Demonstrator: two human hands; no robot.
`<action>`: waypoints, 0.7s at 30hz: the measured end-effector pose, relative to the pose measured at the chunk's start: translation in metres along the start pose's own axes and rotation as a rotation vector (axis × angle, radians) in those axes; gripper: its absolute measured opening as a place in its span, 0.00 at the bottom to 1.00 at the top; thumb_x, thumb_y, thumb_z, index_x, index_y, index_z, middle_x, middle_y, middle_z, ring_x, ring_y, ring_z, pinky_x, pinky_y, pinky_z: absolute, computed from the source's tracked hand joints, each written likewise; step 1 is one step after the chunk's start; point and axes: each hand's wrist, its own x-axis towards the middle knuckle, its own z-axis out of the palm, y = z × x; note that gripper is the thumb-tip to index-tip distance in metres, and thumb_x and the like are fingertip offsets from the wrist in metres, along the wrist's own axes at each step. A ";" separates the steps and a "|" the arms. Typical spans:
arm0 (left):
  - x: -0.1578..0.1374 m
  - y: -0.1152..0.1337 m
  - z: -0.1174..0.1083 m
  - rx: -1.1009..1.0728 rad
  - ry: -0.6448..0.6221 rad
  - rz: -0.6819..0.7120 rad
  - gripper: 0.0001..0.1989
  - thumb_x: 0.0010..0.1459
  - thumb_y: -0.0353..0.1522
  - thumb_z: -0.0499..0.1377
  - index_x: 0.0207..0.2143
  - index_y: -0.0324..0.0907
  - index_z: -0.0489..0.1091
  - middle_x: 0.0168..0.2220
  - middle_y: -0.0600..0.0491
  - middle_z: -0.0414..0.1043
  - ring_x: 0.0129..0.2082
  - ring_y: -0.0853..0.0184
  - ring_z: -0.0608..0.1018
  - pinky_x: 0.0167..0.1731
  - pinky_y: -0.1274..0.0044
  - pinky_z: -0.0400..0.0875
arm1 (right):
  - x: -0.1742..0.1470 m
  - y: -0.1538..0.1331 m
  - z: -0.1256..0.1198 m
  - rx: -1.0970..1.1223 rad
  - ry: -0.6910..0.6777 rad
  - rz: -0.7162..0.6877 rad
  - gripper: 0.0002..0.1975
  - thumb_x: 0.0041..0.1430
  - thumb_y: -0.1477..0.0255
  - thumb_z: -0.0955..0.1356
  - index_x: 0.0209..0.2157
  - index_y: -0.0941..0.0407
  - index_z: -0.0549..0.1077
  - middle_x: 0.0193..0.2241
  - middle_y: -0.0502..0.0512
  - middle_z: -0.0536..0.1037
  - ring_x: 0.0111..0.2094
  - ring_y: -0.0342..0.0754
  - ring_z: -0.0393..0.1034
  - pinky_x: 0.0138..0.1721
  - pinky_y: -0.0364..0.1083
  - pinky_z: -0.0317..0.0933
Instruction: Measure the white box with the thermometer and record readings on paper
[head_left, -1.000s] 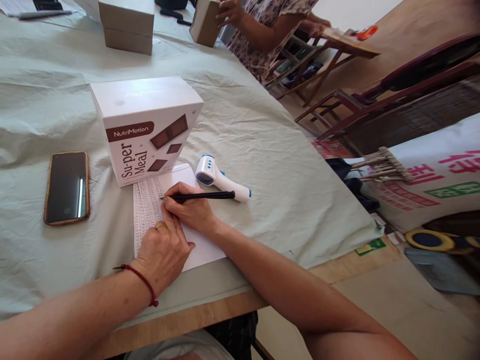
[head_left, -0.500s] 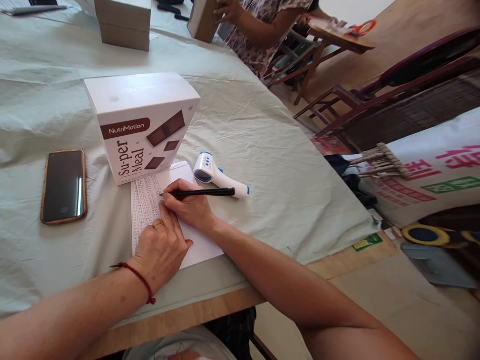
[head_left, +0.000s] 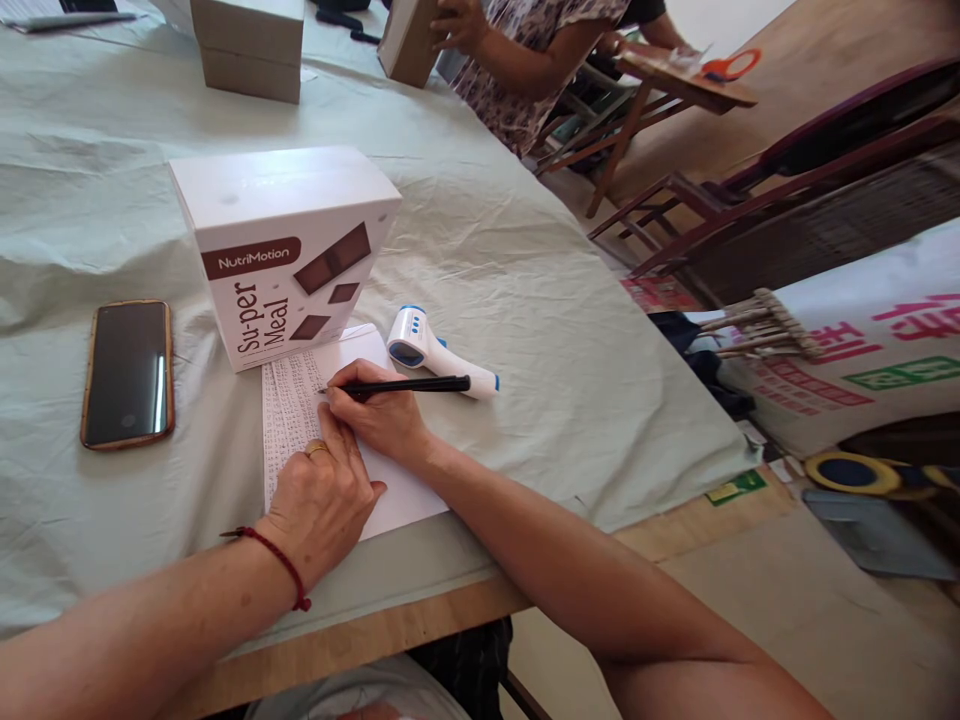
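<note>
My right hand (head_left: 382, 408) grips a black pen (head_left: 420, 384), its tip on a white sheet of paper (head_left: 405, 495). Rows of small handwriting fill the left part of the sheet. Lying flat on the paper, my left hand (head_left: 322, 490) has its fingers stretched out towards the pen tip. A white NutriMotion box (head_left: 292, 280) stands over the sheet's far edge. Just beyond my right hand lies a white and blue infrared thermometer (head_left: 439, 360), partly behind the pen. To the left rests a phone (head_left: 127, 372) with a dark screen.
A pale cloth (head_left: 555, 330) covers the table. At the back are a cardboard box (head_left: 251, 55) and another person's hand (head_left: 459, 25) on a second carton (head_left: 407, 42). Off the right edge are a dark chair (head_left: 750, 200), a printed sack (head_left: 862, 340) and orange scissors (head_left: 731, 66).
My hands, the pen and the paper look almost unmoved. In the background, a dark-sleeved arm has come further into view beside the small wooden table with the scissors.
</note>
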 end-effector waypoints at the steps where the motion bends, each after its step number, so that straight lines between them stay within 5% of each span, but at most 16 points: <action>1: 0.000 0.000 0.000 0.010 0.001 0.004 0.28 0.69 0.40 0.52 0.58 0.24 0.67 0.46 0.26 0.76 0.36 0.52 0.79 0.28 0.68 0.74 | 0.000 0.000 0.000 -0.005 -0.002 -0.005 0.02 0.52 0.72 0.65 0.26 0.53 0.69 0.24 0.48 0.75 0.27 0.45 0.69 0.33 0.46 0.66; 21: 0.000 0.002 0.002 0.116 0.071 0.002 0.30 0.67 0.42 0.54 0.58 0.23 0.68 0.45 0.26 0.76 0.32 0.55 0.80 0.25 0.71 0.73 | 0.001 -0.001 0.001 -0.015 0.016 -0.011 0.01 0.50 0.72 0.65 0.26 0.53 0.69 0.24 0.47 0.75 0.26 0.43 0.68 0.33 0.45 0.66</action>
